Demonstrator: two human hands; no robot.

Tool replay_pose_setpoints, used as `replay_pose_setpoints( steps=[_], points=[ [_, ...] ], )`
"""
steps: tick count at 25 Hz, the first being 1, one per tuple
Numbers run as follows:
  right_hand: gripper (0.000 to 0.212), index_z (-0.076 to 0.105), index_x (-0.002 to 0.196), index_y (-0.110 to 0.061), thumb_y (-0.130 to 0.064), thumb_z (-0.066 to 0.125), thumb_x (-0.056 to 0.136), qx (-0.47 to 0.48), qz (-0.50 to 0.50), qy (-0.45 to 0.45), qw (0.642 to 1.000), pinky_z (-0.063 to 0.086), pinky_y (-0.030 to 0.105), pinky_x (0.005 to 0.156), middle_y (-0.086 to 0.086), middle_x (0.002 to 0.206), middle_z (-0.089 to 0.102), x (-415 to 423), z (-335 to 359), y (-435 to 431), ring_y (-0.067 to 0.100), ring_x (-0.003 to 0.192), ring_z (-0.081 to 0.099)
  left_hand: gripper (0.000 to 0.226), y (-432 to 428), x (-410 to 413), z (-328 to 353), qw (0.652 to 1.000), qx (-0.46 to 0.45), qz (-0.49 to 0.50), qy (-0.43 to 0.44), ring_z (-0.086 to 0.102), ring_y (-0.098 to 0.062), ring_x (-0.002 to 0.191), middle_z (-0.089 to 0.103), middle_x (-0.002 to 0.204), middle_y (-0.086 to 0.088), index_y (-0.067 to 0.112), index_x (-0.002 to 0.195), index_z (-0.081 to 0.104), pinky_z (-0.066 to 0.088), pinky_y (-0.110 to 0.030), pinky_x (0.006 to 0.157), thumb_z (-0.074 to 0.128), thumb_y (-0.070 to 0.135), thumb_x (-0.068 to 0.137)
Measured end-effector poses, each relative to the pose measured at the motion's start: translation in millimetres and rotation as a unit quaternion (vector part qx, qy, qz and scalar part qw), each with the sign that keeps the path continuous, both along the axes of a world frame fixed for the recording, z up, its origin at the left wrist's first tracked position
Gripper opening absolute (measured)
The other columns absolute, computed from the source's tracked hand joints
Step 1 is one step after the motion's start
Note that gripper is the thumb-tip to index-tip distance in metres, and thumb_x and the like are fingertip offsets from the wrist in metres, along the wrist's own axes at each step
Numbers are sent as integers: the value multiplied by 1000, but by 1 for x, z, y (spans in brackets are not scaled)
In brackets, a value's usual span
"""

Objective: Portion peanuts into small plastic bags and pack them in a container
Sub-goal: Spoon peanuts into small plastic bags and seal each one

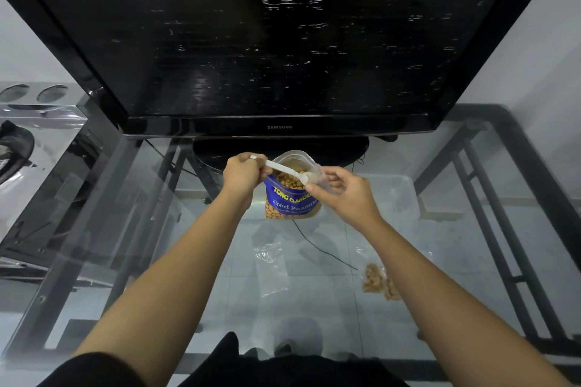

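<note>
- Nearest me, clear peanut-filled bag (379, 281) lies on glass table (125, 229)
- my left hand (243, 174) grips white plastic spoon (284, 169) above blue peanut pouch (290, 198)
- my right hand (342, 190) pinches second clear bag (316, 176)

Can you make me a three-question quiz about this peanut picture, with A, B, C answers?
1. The filled small bag lies: A on the glass table; B in a drawer; C on a chair.
2. The big peanut bag is: A red; B blue; C green.
3. The left hand: A grips the spoon; B lies flat; C hangs empty.
Answers: 1 A, it rests on the glass. 2 B, its front is blue. 3 A, its fingers curl round the white handle.
</note>
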State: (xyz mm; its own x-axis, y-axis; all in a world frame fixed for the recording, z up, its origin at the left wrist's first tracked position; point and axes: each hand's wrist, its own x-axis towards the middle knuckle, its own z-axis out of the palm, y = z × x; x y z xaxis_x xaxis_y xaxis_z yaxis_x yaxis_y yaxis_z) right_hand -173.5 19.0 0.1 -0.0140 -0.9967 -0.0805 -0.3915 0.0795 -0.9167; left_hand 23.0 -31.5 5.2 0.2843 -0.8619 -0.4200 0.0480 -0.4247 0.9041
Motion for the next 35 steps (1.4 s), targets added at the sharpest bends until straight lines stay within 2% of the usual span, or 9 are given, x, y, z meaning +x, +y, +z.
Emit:
replay_pose_setpoints(
  steps=[5,11,17,23,26,28,32,33,35],
  points=[
    [53,61,114,-22,-43,78,69,-42,-38,38,998,44,11,68,-6,105,62,-6,0,-5,6,94,58,11,-7,20,-6,998,-10,35,55,52,-7,56,55,68,-5,3,95,58,45,-14,50,48,8,93],
    [60,60,115,-19,-51,75,67,-97,25,221,970,47,22,67,-5,102,60,5,5,-19,9,89,56,16,-14,41,16,993,-49,61,91,46,-7,53,49,66,-2,10,79,55,40,-13,44,46,4,92],
    [51,61,109,-21,-45,78,67,-102,-10,125,987,50,22,71,-8,99,59,28,11,-25,6,88,56,20,-16,32,68,989,-141,-30,-46,53,-9,60,57,66,0,19,75,60,45,-18,55,50,10,90],
    [47,62,108,-20,-40,78,69,-127,-74,3,989,50,16,69,-12,95,61,46,15,-22,-2,83,57,10,20,8,125,791,-432,-173,-397,48,-2,56,48,58,12,14,83,62,33,-9,54,55,17,90],
    [45,61,110,-22,-38,76,72,-94,-100,-38,990,50,16,70,-16,91,59,41,15,-23,1,84,56,13,5,21,113,861,-394,-56,-318,51,-13,55,59,62,-9,14,82,61,40,-26,54,53,20,91],
    [41,61,108,-23,-39,75,73,-73,-105,-47,991,51,15,68,-13,90,61,31,11,-22,4,85,59,11,-6,27,83,872,-348,-108,-328,54,-20,60,62,68,-11,17,83,61,43,-33,58,54,20,91],
    [42,60,107,-22,-45,72,73,4,-62,-35,997,59,30,66,-4,97,67,13,0,-17,11,89,65,27,-6,30,31,670,-390,-424,-468,58,-14,76,65,82,-4,11,98,65,49,-29,68,46,30,93],
    [43,60,107,-22,-46,71,74,19,-54,-35,998,58,29,63,-4,98,67,10,-2,-16,10,90,65,31,-6,28,23,652,-388,-449,-472,59,-14,78,66,82,-5,10,99,65,49,-28,68,43,32,93],
    [44,61,108,-21,-46,72,74,28,-47,-42,998,57,24,60,-4,99,67,9,-3,-15,8,91,65,29,-7,23,15,704,-363,-419,-443,64,-16,78,68,84,-6,9,99,64,50,-27,67,45,30,93]
  ],
)
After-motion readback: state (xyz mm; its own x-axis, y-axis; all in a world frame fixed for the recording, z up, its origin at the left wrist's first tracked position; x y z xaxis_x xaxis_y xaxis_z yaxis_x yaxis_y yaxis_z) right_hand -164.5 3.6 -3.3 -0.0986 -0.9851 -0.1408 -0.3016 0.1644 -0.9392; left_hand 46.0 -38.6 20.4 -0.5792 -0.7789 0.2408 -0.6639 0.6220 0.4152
